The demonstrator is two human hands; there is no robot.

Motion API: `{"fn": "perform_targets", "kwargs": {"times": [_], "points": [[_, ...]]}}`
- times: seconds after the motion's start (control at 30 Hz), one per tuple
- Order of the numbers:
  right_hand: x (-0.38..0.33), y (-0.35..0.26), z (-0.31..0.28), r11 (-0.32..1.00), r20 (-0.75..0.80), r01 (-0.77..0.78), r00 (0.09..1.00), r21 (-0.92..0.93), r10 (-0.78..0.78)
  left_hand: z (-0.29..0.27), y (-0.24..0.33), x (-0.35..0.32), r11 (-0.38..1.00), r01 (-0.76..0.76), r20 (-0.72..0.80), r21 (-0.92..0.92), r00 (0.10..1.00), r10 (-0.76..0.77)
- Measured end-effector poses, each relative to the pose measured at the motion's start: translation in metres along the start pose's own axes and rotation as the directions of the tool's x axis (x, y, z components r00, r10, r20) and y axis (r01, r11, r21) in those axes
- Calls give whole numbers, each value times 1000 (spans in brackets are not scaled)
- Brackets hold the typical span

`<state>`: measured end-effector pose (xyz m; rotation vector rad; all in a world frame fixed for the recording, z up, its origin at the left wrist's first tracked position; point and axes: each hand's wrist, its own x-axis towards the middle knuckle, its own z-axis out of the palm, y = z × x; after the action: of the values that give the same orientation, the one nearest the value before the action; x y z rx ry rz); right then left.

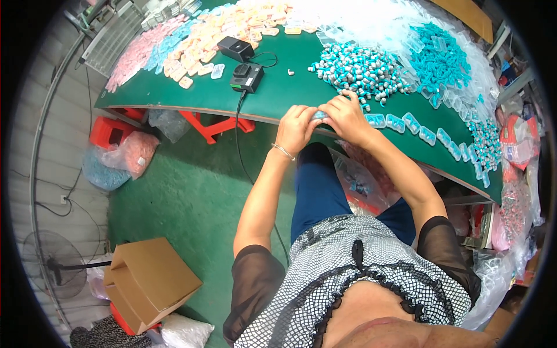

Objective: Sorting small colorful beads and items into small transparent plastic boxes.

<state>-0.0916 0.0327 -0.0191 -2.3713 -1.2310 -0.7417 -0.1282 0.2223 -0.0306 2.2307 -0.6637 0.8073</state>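
Observation:
At the table's near edge, my left hand [295, 129] and my right hand [348, 120] meet around a small clear-bluish plastic case [319, 115]. Fingers and thumbs of both hands press on it from either side, and they hide much of it. Just beyond my right hand lies a heap of small teal-and-grey capped pieces [362, 66]. To its right, a row of clear plastic cases [411, 123] with teal contents curves along the table edge. A single small whitish piece [290, 72] lies alone, beyond my left hand.
Two black power adapters [247, 77] with cables lie on the green table [197, 95]. Pink, blue and orange cases [214, 35] spread across the far left. Teal pieces [441, 58] and clear plastic parts [377, 20] pile at the far right. A cardboard box [154, 284] stands lower left.

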Motion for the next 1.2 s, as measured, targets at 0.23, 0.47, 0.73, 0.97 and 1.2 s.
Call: {"fn": "perform_targets", "kwargs": {"times": [0.23, 0.47, 0.73, 0.97, 1.2], "points": [[-23, -1, -30, 999, 1, -53, 999, 11, 53, 6, 24, 6, 977, 143, 163, -159, 980, -117], [-25, 12, -79, 996, -114, -36, 993, -76, 27, 16, 46, 46, 986, 30, 160, -165, 987, -4], [-67, 40, -91, 963, 43, -234, 970, -132, 241, 32, 40, 61, 990, 22, 321, 136, 945, -65], [-73, 29, -81, 969, 54, -211, 974, -131, 219, 51, 51, 58, 976, 54, 371, 213, 919, -131], [-114, 65, -129, 851, -138, -515, 854, -97, 501, 62, 56, 43, 981, -1, 249, 194, 967, -48]]}}
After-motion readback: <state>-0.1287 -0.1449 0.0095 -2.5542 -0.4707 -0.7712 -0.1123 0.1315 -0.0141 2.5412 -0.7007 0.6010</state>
